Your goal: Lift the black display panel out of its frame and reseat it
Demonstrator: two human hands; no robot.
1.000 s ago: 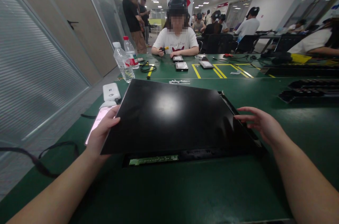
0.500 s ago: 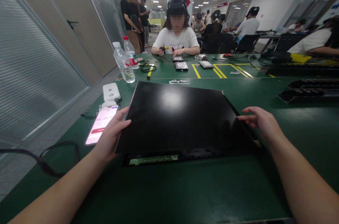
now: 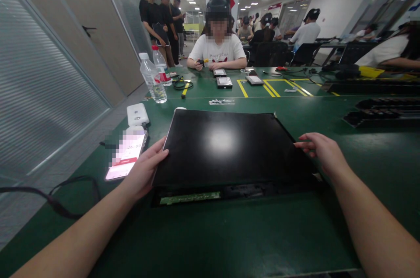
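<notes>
A black LCD screen panel (image 3: pixel 226 146) lies in front of me, its left side slightly raised. Along its near edge shows a dark frame with a green circuit board strip (image 3: pixel 190 198). My left hand (image 3: pixel 149 166) grips the panel's left edge, thumb on top and the other fingers partly hidden beside and under it. At the right edge, my right hand (image 3: pixel 323 153) has its fingers loosely bent and somewhat apart, fingertips at the rim. Whether they press on the panel I cannot tell. A small pale tab (image 3: pixel 316 177) sticks out at the near right corner.
Left of the panel lie a lit phone (image 3: pixel 126 155) and a white power bank (image 3: pixel 138 114). Two plastic bottles (image 3: pixel 153 79) stand behind them. Across the green table (image 3: pixel 229 238) a seated person (image 3: pixel 216 50) holds a yellow-black tool near several hard drives (image 3: pixel 224 82). Dark strips (image 3: pixel 387 111) lie right.
The panel's left side has come down and shifted right with my left hand, so it lies flatter. My right hand has hardly moved.
</notes>
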